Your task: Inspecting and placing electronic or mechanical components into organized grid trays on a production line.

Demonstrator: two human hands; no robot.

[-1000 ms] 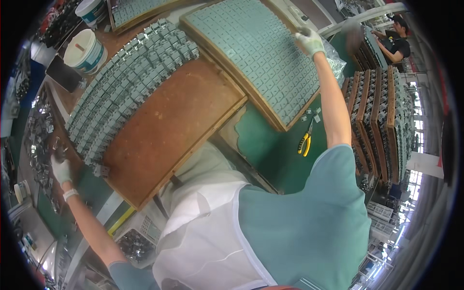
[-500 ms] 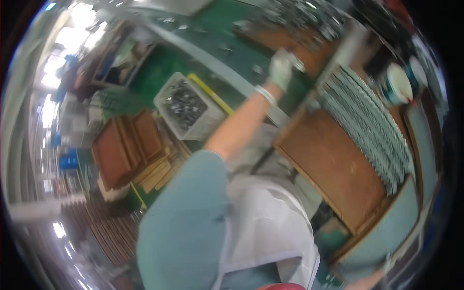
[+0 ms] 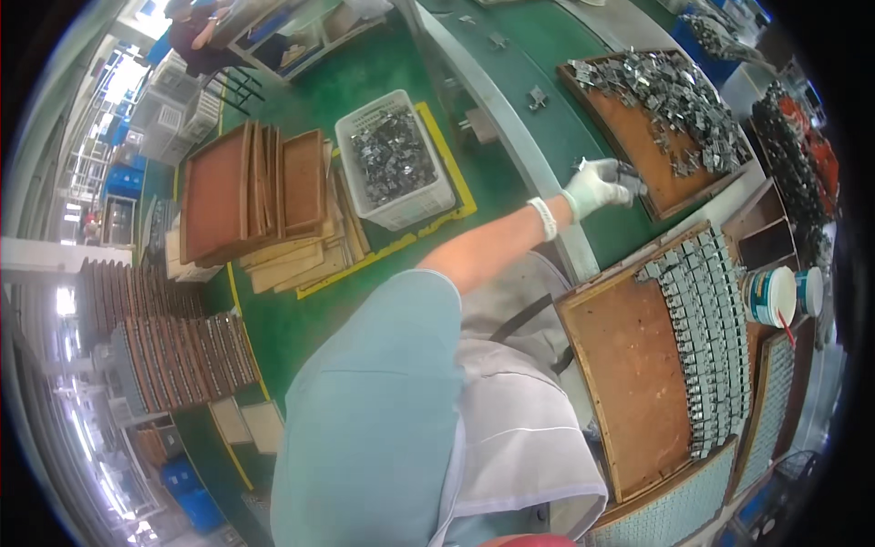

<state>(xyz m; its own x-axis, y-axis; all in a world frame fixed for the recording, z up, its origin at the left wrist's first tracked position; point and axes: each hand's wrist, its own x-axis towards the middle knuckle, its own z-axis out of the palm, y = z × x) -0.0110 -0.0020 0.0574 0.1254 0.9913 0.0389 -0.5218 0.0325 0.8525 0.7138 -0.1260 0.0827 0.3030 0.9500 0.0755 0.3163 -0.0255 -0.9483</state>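
My left hand (image 3: 596, 187), in a white glove, reaches out over the green conveyor belt (image 3: 547, 120). Its fingers are closed around some small grey metal parts (image 3: 629, 179). Just beyond it lies a brown wooden tray (image 3: 609, 108) with a loose heap of metal parts (image 3: 679, 105) along its far side. Closer to me, a second wooden tray (image 3: 629, 392) bears similar parts (image 3: 711, 337) set in tight rows on its right half, with bare board on the left. My right hand is out of view.
A white plastic crate (image 3: 428, 208) of metal parts stands on the floor left of the belt's metal rail (image 3: 492, 105). Wooden trays (image 3: 214, 196) are stacked beside it. White tubs (image 3: 770, 296) sit at the right. Far off at upper left is another person (image 3: 196, 41).
The view has swung and sharpened. My left hand has come to the near side of the heaped tray, still holding metal. The forearm seen earlier at the lower right has left the view.
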